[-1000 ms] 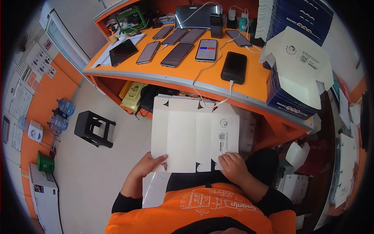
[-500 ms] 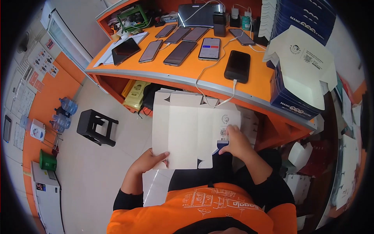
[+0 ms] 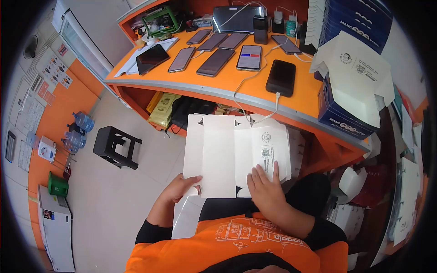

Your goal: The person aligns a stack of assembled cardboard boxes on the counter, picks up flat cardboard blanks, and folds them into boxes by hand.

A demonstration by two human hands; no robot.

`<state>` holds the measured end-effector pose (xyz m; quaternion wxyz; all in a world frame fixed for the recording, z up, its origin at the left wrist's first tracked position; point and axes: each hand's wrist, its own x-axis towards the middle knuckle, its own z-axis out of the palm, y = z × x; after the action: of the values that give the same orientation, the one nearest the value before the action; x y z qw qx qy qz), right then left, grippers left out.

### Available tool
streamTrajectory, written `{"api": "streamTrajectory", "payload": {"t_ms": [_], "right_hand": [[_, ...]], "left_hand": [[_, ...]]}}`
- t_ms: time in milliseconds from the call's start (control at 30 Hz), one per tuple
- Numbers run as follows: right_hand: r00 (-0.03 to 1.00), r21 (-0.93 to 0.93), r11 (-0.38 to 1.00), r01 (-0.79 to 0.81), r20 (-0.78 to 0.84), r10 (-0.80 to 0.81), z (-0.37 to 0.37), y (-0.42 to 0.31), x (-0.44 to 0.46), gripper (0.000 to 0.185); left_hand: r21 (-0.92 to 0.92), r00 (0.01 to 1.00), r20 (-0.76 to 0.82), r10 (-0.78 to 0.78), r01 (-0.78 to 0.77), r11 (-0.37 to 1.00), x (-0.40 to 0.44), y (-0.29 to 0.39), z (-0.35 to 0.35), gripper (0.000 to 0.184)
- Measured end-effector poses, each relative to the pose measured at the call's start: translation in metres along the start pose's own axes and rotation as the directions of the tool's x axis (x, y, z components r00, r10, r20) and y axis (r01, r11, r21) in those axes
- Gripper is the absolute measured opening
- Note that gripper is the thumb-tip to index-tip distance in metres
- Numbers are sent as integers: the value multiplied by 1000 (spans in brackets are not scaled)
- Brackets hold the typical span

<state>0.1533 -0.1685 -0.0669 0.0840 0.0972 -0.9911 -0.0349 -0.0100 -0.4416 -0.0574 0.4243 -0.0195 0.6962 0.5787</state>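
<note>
Flat cream cardboard box blanks (image 3: 218,154) lie stacked over my lap, with creases, notched edges and a printed logo and code on the right panel. My left hand (image 3: 182,187) grips their lower left corner, thumb on top and the other fingers hidden beneath. On the lower right panel, just below the printed code, my right hand (image 3: 267,189) lies with its fingers spread and pointing up. Its palm faces the card, and nothing shows gripped in it.
An orange desk (image 3: 300,98) ahead holds several phones, a black power bank (image 3: 280,77) and cables. Folded blue boxes (image 3: 348,111) stand at its right end, near a tall stack (image 3: 359,22). A black stool (image 3: 117,146) stands on the floor at left.
My right hand first pinched and bent the lower right flap, showing its blue side, then moved left and flattened out on the panel. My left hand kept its hold on the corner.
</note>
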Motion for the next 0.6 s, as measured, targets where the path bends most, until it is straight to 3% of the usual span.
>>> {"api": "streamTrajectory", "payload": {"t_ms": [67,133,267,367,467,600], "right_hand": [[999,27,1000,11,-30,-11,-4,-9,-5,43],[994,-77,996,34,-102,-42,0,-11,-2,38],[974,-101,992,76,-206,-96,13,-6,3,35],[979,18,988,151,-140,-147,29,-3,3,33],[995,241,966,96,-47,-87,17,10,16,14],[957,468,863,-188,285,54,0,28,43,17]], "left_hand": [[-53,1000,12,-10,11,999,0,-1,3,21],[-86,1000,21,-11,13,996,-1,-3,6,21],[-51,998,63,-15,18,999,3,-3,8,20],[35,994,89,55,-58,998,6,-6,9,21],[145,993,91,75,-88,985,8,-7,7,23],[255,991,83,104,-121,959,5,6,10,25]]}}
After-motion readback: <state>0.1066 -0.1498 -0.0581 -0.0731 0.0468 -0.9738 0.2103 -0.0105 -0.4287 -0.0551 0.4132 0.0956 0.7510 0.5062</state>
